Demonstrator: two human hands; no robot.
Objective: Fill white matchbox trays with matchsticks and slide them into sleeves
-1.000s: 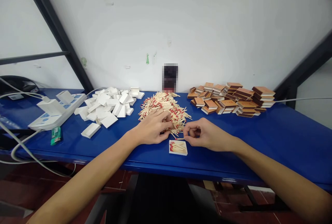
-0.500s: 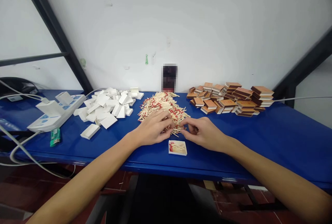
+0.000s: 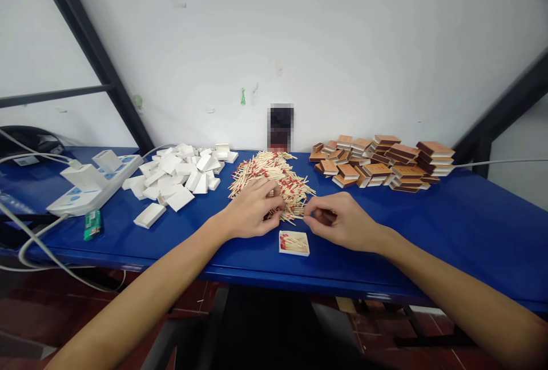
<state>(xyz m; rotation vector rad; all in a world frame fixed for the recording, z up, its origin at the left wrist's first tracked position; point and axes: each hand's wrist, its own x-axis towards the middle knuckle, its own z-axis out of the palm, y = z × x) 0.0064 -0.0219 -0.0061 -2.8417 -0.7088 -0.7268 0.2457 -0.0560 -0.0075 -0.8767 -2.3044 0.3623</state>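
A heap of loose matches with red heads (image 3: 274,167) lies on the blue table. My left hand (image 3: 254,210) rests against its near left side, fingers curled and closing on matches; the fingertips are partly hidden. At the heap's near right edge, my right hand (image 3: 336,220) has thumb and index finger pinched together at a match end, though the exact grip is too small to see clearly. Just below the gap between both hands sits a white matchbox tray (image 3: 294,253), partly filled with matches, most of their heads to the left.
White empty trays (image 3: 180,170) are piled at the left. Brown matchbox sleeves (image 3: 377,170) are stacked at the right. A white power strip (image 3: 81,201) with plugs and cables stands far left, beside a green object (image 3: 92,225). The wall (image 3: 334,44) rises behind the table (image 3: 445,227).
My right hand has shifted slightly right, away from the left hand, so the gap between the fingertips is wider. My left hand stays at the heap. The tray has not moved.
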